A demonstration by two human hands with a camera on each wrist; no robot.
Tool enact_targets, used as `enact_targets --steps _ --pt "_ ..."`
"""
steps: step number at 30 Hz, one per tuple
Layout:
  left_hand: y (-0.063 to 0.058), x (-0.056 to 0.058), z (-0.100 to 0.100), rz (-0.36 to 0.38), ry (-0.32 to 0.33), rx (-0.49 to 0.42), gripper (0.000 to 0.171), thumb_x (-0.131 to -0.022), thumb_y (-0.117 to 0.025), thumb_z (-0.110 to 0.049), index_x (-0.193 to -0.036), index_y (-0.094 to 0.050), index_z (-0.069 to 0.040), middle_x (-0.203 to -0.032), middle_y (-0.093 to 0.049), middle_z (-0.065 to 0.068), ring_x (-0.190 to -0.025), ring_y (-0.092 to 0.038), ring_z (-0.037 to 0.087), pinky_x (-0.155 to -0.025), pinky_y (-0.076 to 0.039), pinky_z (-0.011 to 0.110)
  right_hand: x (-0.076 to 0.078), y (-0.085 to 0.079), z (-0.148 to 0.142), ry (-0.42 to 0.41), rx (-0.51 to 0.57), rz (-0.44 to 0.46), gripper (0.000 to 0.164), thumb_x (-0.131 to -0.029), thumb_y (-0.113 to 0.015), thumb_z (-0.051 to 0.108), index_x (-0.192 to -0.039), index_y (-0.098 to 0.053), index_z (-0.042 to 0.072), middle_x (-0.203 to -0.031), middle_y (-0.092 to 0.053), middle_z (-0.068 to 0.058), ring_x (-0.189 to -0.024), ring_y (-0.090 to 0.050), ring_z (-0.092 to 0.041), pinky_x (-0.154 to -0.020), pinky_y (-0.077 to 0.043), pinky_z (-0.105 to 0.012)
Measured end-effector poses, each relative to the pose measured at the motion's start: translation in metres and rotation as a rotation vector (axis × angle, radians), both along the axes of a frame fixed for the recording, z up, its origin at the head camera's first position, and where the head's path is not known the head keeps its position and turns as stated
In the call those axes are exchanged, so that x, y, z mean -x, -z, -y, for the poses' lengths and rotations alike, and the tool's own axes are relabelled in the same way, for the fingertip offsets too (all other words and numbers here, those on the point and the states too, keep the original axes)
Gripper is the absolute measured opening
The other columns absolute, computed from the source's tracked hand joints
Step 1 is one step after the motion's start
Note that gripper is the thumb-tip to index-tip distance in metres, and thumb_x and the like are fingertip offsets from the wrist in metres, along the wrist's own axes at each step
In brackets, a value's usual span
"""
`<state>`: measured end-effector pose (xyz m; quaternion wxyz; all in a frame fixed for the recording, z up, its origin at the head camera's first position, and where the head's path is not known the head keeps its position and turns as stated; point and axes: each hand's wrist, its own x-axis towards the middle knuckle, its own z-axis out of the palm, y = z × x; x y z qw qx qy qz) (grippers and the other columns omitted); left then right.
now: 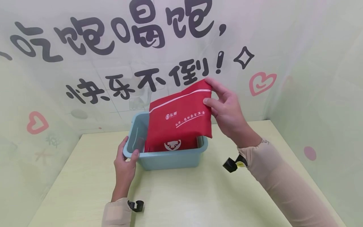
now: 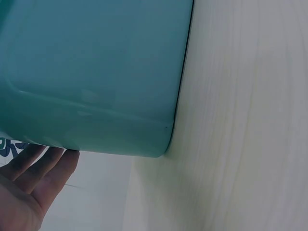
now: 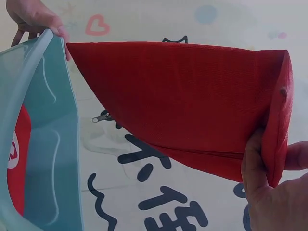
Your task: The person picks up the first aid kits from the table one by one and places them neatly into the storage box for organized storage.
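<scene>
A red fabric pouch (image 1: 181, 116) with white print and a white stripe is held up over a blue plastic bin (image 1: 170, 161). My right hand (image 1: 231, 118) pinches the pouch at its right end, thumb on the near side. In the right wrist view, a zip pull (image 3: 101, 118) hangs from the pouch's edge. Another red item (image 1: 185, 144) with a white emblem lies inside the bin, partly hidden by the pouch. My left hand (image 1: 124, 168) grips the bin's left end, thumb over the front rim; in the left wrist view, its fingers (image 2: 55, 175) touch the outer wall.
The bin stands on a pale wood-grain table (image 1: 181, 195), near the back wall. White panels with black lettering (image 1: 150, 78) and pink hearts (image 1: 262, 83) enclose the table at the back and sides. Wrist cameras (image 1: 230, 165) are strapped to both wrists.
</scene>
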<state>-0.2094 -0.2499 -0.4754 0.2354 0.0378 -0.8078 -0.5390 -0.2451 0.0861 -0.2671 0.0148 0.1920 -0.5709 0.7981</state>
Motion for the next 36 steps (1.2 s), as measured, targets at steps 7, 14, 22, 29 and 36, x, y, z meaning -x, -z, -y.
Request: enact_targets --steps 7,14,22,29,36 --pt "-0.001 0.000 0.000 0.006 0.003 0.004 0.062 -0.097 -0.062 -0.032 -0.153 -0.036 -0.035 -0.148 -0.048 0.005 -0.126 -0.050 0.024 -0.098 -0.049 0.044 0.010 0.009 0.018 -0.003 0.043 0.022 0.061 -0.094 -0.056 -0.006 -0.151 -0.039 0.006 -0.144 -0.040 -0.012 -0.130 -0.046 -0.033 -0.085 -0.057 -0.037" --pt "-0.002 0.000 0.000 0.001 0.021 -0.013 0.063 -0.097 -0.062 -0.033 -0.153 -0.035 -0.035 -0.149 -0.046 0.003 -0.127 -0.048 0.023 -0.088 -0.045 0.011 0.017 0.018 0.033 0.001 0.047 0.043 0.061 -0.094 -0.056 -0.006 -0.151 -0.040 0.007 -0.146 -0.040 -0.010 -0.131 -0.045 -0.030 -0.086 -0.057 -0.037" --pt "-0.002 -0.001 0.000 -0.009 0.025 -0.026 0.064 -0.096 -0.064 -0.032 -0.153 -0.036 -0.034 -0.150 -0.045 0.000 -0.127 -0.047 0.020 -0.086 -0.046 0.009 0.023 0.030 0.046 0.028 0.013 0.105 0.062 -0.092 -0.061 -0.003 -0.151 -0.042 0.010 -0.146 -0.042 -0.006 -0.126 -0.050 -0.029 -0.087 -0.057 -0.038" --pt "-0.001 0.000 0.001 -0.011 0.022 -0.025 0.064 -0.096 -0.064 -0.031 -0.153 -0.036 -0.034 -0.149 -0.045 0.002 -0.126 -0.048 0.021 -0.085 -0.046 0.009 0.028 0.043 0.054 0.055 -0.026 0.163 0.063 -0.091 -0.063 -0.002 -0.150 -0.043 0.010 -0.145 -0.044 -0.005 -0.125 -0.051 -0.028 -0.088 -0.056 -0.038" --pt "-0.001 -0.001 0.002 -0.004 0.013 -0.021 0.063 -0.096 -0.064 -0.031 -0.153 -0.037 -0.035 -0.149 -0.046 0.001 -0.127 -0.048 0.021 -0.087 -0.047 0.012 0.035 0.059 0.061 0.025 -0.038 0.225 0.062 -0.092 -0.061 -0.003 -0.150 -0.044 0.012 -0.144 -0.045 -0.006 -0.121 -0.056 -0.031 -0.088 -0.056 -0.041"
